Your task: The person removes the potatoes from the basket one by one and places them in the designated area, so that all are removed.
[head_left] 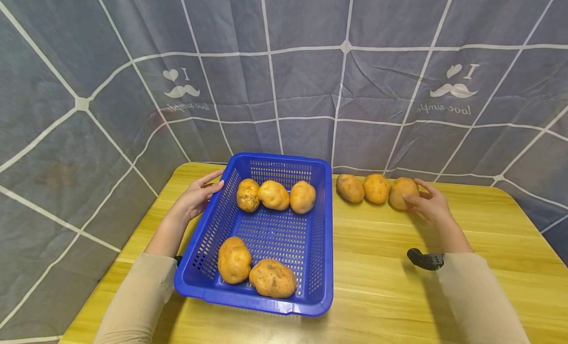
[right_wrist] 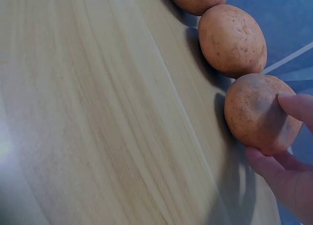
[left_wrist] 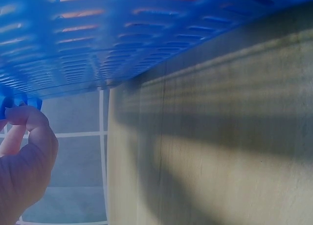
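A blue plastic basket (head_left: 266, 304) with slotted walls stands on the wooden table, holding several potatoes. My left hand (head_left: 195, 198) grips its left rim near the far corner; in the left wrist view the thumb (left_wrist: 36, 129) bends up to the basket's edge. To the right of the basket, three potatoes lie in a row touching or nearly touching. My right hand (head_left: 428, 203) holds the rightmost potato (head_left: 403, 192), thumb on one side and fingers on the other. In the right wrist view that potato (right_wrist: 259, 112) sits against the middle potato (right_wrist: 232, 41).
Inside the basket, three potatoes line the far end and two larger ones, including a long potato (head_left: 272, 278), lie at the near end. A grey curtain (head_left: 306, 87) with white lines hangs behind the table (head_left: 377, 285) and along its left side.
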A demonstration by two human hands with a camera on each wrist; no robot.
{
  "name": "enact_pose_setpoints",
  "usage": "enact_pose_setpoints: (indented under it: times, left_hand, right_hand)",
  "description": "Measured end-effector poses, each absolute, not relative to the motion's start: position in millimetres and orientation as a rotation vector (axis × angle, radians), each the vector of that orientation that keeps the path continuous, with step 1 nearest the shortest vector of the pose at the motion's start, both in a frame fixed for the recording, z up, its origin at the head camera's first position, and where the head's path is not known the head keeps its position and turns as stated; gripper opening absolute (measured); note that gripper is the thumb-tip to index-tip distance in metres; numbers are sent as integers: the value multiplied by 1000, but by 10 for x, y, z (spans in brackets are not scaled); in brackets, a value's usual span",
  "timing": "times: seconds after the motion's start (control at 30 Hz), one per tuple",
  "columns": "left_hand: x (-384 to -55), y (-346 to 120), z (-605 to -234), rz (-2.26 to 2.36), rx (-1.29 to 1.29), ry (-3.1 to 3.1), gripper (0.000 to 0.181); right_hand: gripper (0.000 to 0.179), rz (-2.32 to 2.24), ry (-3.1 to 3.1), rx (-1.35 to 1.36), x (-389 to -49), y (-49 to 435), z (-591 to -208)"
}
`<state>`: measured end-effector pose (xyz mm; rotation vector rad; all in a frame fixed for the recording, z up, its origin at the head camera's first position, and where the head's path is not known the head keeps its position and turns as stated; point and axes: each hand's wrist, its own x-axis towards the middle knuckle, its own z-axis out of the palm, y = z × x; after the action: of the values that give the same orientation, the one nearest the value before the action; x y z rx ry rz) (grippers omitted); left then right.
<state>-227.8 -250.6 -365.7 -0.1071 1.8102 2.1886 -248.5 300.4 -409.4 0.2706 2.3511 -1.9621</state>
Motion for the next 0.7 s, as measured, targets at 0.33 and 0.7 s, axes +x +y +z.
enact_pose_setpoints:
  times: [0.33, 0.7]
  left_hand:
    - [-2271, -2508, -3661, 2200, -102, 1795, 62]
    - [-2284, -2513, -3669, 2182, -69, 1823, 62]
  right_hand:
    - [74, -1928, 2372, 238, -2546, 3005, -4108]
    - [74, -1911, 2367, 231, -2559, 3027, -4094]
